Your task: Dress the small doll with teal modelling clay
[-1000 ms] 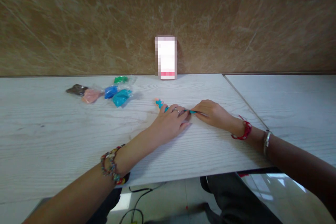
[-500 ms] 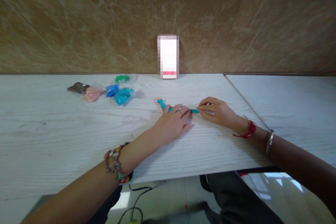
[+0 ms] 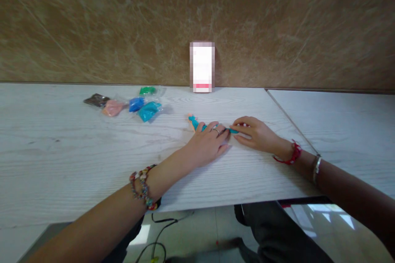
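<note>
A thin teal roll of clay (image 3: pixel 197 124) lies on the pale wooden table (image 3: pixel 77 156), with a small peach bit at its left end. My left hand (image 3: pixel 209 142) rests on the middle of the roll, fingers stretched flat over it. My right hand (image 3: pixel 256 134) is at the roll's right end, fingers pressed together on the tip. Most of the roll is hidden under my left fingers.
Several small clay bags lie at the back left: brown (image 3: pixel 96 100), pink (image 3: pixel 113 108), blue (image 3: pixel 136 104), teal (image 3: pixel 149 111), green (image 3: pixel 147 90). A white card (image 3: pixel 202 67) leans on the brown wall. A second table (image 3: pixel 336 123) adjoins at the right. Cables lie on the floor below.
My right hand drew off to the right, then came back to the roll's right end. My left hand stayed on the roll. The view shifted slightly.
</note>
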### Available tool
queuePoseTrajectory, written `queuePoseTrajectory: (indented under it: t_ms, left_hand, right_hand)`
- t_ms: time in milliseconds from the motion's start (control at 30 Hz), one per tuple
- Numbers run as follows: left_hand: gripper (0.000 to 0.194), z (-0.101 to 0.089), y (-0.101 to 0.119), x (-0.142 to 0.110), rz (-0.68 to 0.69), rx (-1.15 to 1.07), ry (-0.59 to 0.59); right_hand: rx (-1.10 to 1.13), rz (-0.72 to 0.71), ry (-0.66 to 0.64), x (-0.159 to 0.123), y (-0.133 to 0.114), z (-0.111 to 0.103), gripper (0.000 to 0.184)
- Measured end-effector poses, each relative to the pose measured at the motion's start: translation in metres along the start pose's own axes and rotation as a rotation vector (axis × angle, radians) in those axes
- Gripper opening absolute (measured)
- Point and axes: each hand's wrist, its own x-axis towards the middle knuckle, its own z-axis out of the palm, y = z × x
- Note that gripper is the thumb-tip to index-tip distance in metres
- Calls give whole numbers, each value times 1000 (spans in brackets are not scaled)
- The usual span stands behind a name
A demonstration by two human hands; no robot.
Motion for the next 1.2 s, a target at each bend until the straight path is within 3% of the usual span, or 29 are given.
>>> queuePoseTrajectory:
  t_ms: [200, 400, 533, 833, 1000, 1200]
  left_hand:
    - [41, -3, -1, -3, -12, 10, -7]
    - [42, -2, -5, -5, -28, 29, -8]
    - [40, -6, -7, -5, -30, 36, -21]
    - [36, -15, -41, -10, -283, 204, 136]
    - [35, -12, -47, -10, -300, 207, 176]
    - [33, -11, -43, -9, -297, 166, 145]
  right_hand:
    - [-72, -38, -62, 1, 0, 0, 19]
    - [33, 28, 11, 1, -1, -3, 23]
    - [13, -25, -51, 0, 0, -2, 21]
    - [56, 33, -69, 4, -3, -2, 26]
    - [52, 19, -188, 6, -4, 0, 28]
    - [176, 114, -123, 7, -4, -2, 33]
